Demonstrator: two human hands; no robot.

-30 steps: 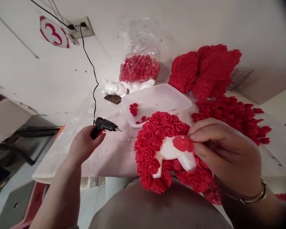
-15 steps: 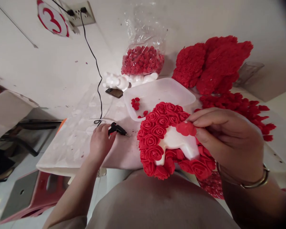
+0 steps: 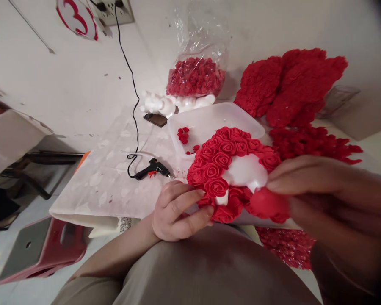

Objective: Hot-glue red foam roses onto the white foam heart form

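Observation:
A white form partly covered with red foam roses (image 3: 221,161) is in front of my body, its bare white part facing up. My left hand (image 3: 182,210) grips its lower left edge between fingers and thumb. At its right side, my right hand (image 3: 330,195), blurred by motion, pinches a loose red rose (image 3: 269,204) over the lower right of the form. A black glue gun (image 3: 154,168) with an orange trigger lies on the table, left of the form, its nozzle pointing right.
A translucent tray (image 3: 216,114) holds a few small roses. Behind it are a bag of roses (image 3: 197,78), white figures (image 3: 158,103) and a phone (image 3: 155,120). Red rose piles (image 3: 292,89) stand at the right. A black cord (image 3: 135,93) runs to the socket. A stool (image 3: 44,245) is lower left.
My left hand has let go of the glue gun and moved right to the rose-covered form. My right hand has moved right and down with the red rose. The view has shifted slightly.

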